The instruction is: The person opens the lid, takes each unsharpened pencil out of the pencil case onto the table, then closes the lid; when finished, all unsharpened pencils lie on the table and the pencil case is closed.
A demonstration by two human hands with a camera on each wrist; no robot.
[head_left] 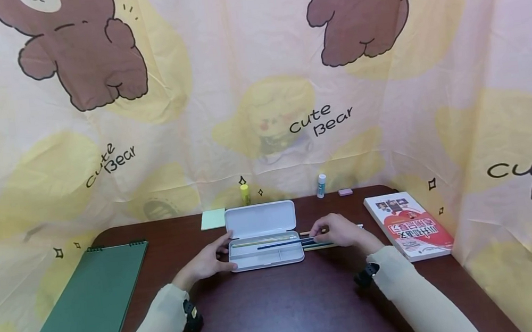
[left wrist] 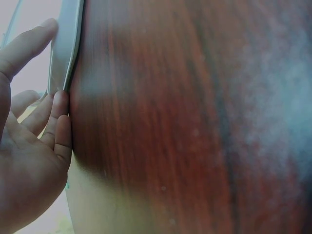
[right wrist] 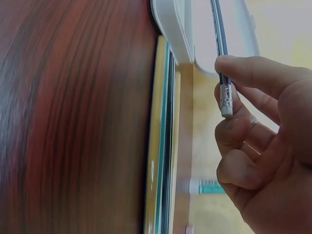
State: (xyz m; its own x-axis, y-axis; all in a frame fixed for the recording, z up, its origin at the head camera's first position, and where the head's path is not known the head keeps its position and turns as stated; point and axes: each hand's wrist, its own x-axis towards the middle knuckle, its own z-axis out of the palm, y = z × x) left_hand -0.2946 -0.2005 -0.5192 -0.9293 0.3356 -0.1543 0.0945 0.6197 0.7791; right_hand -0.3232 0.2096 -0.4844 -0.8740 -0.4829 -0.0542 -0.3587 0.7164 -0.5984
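The pencil point(head_left: 283, 244), low centre of the frame, extends over the open case point(head_left: 260, 220), its right end pinched in the right hand point(head_left: 339, 230). The left hand point(head_left: 207, 261), spread, touches the case's left end. Above, the curtain point(head_left: 235, 46) repeats "Cute Bear".

The right wrist view's top edge cut off the held pencil point(right wrist: 220, 34); lower right of centre, fingers point(right wrist: 239, 170) hid part of the glue stick point(right wrist: 207, 187).
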